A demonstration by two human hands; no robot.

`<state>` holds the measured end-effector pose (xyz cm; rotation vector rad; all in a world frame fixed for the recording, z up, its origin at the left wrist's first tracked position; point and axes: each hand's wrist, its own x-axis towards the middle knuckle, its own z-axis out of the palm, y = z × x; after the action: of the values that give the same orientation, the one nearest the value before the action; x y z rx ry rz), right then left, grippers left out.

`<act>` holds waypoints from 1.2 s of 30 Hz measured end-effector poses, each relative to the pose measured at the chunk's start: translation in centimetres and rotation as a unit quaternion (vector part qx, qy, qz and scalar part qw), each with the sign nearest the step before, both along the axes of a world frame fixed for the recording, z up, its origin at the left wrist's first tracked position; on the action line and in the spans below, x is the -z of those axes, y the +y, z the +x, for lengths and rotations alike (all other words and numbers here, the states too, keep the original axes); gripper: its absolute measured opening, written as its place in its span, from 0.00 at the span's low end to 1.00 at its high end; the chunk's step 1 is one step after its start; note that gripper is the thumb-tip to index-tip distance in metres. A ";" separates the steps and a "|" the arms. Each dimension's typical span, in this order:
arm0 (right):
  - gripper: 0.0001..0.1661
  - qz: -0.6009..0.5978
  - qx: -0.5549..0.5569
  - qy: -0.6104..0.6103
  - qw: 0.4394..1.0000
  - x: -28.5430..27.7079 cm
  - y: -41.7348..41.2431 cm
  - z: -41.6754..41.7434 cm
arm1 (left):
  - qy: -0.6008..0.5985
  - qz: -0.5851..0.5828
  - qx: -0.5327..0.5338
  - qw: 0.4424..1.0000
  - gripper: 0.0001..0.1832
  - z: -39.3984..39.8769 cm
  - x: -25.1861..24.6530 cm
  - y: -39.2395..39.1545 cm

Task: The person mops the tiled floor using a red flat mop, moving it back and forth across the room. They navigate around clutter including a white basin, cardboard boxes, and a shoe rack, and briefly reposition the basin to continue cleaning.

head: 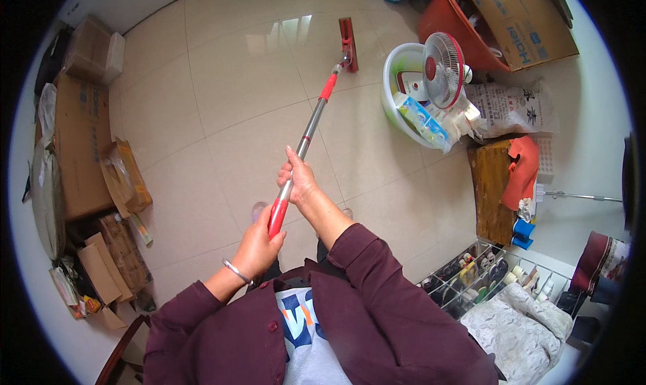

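Both my hands grip the long pole of a flat mop [314, 121], which slants away from me up the picture. My left hand [257, 244] is wrapped around the red grip at the near end, and a silver bangle [237, 272] circles that wrist. Higher up, my right hand [299, 175] holds the metal part of the pole with the thumb pointing along it. The red mop head [348, 44] rests on the tiled floor [242, 107], joined to the pole by a swivel. My shoes are partly hidden below my hands.
At right, a white-green tub [391, 82] holds a fan [444, 70] and packages, near an orange-red bin [429, 19]. A wooden block [489, 193] and wire shoe rack [474, 274] stand nearer. Cardboard boxes [83, 148] line the left wall. A small open carton [126, 175] protrudes there.
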<state>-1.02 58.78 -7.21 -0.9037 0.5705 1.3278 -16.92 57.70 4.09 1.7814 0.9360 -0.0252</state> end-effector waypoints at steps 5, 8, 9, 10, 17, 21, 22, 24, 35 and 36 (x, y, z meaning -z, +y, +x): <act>0.27 0.230 0.067 0.232 0.943 -0.8 -0.9 0.3 | 0.058 0.077 0.040 0.995 0.38 -0.2 -1.8 -1.7; 0.28 0.265 0.083 0.269 0.922 -1.7 -0.7 0.4 | 0.050 -0.253 -0.066 0.964 0.37 1.2 -3.4 -1.0; 0.28 0.263 0.090 0.279 0.919 -2.0 -0.6 0.3 | 0.038 -0.271 -0.077 0.959 0.38 1.3 -3.5 -1.1; 0.29 0.275 0.089 0.287 0.913 -1.9 -0.7 0.3 | 0.026 -0.289 -0.088 0.953 0.38 1.4 -3.4 -1.2; 0.29 0.231 0.037 0.345 0.909 0.3 -3.5 -4.1 | 0.089 -0.086 0.008 0.992 0.36 -2.8 -0.3 -3.2; 0.27 0.159 -0.047 0.337 0.927 0.1 -4.7 -7.8 | 0.162 -0.054 0.106 0.980 0.39 -5.8 -2.0 -1.5; 0.26 0.139 -0.073 0.322 0.934 -0.9 -5.1 -8.5 | 0.182 -0.058 0.118 0.974 0.41 -6.3 -2.7 -1.3; 0.24 0.109 -0.083 0.310 0.941 -2.9 -5.1 -9.6 | 0.082 -0.089 0.100 0.988 0.42 -8.3 -2.2 -1.3; 0.20 0.039 0.006 0.067 0.997 4.8 -0.3 0.9 | 0.083 -0.106 0.081 0.988 0.39 4.3 4.3 3.0; 0.19 0.006 0.001 0.009 1.000 4.9 0.3 2.7 | 0.072 -0.108 0.078 0.989 0.38 6.4 4.8 3.6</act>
<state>1.69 59.08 -12.10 -0.8824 0.5774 1.3383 -10.47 61.34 -0.75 1.6633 0.8584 -0.3467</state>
